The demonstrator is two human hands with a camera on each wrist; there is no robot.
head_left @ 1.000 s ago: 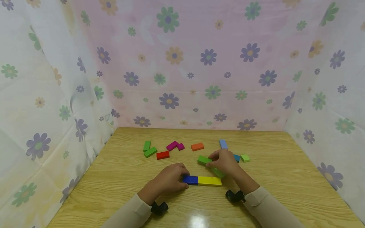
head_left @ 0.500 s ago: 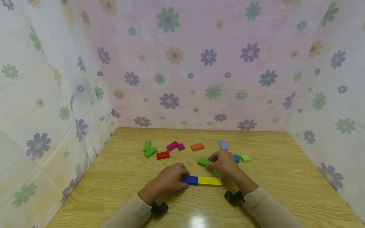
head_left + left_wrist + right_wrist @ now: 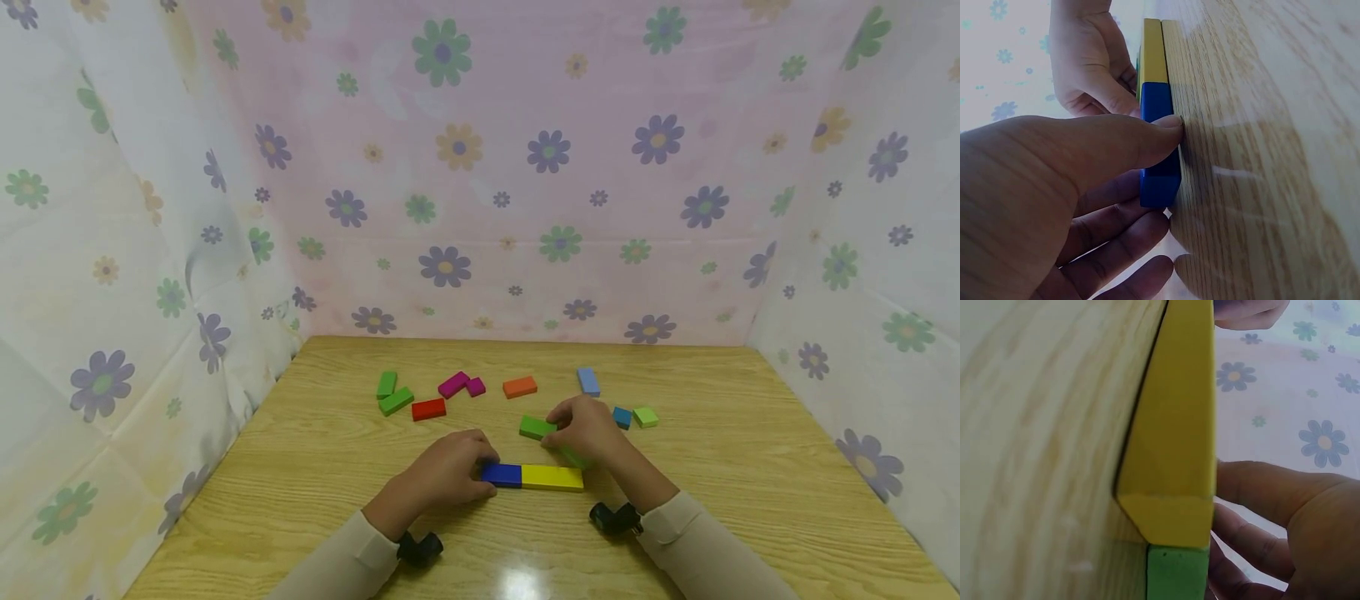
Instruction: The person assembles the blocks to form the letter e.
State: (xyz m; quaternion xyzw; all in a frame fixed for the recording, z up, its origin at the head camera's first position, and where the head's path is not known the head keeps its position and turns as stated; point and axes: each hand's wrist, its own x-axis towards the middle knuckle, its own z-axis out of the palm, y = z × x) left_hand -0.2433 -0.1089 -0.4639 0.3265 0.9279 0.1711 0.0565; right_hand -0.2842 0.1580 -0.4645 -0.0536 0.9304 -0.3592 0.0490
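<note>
My left hand (image 3: 446, 471) pinches a dark blue block (image 3: 502, 475) on the wooden table, thumb along its near side and fingers behind it. A longer yellow block (image 3: 552, 477) lies end to end with the blue one, in a row. Beyond them, my right hand (image 3: 588, 427) grips the right end of a green block (image 3: 536, 427) between thumb and fingers. Under that hand, a second green block (image 3: 576, 457) is partly covered. The right wrist view shows a green end face (image 3: 1177, 572) close beside the yellow block's end.
Farther back lie two green blocks (image 3: 396, 401), a red block (image 3: 429, 409), two magenta blocks (image 3: 453, 384) and an orange block (image 3: 520, 387). To the right are a light blue block (image 3: 588, 382), a small blue block (image 3: 622, 417) and a lime block (image 3: 645, 417). Flowered cloth (image 3: 517, 167) encloses the table.
My right hand and its green block have shifted very slightly nearer, toward the blue and yellow row. My left hand and the row stay put.
</note>
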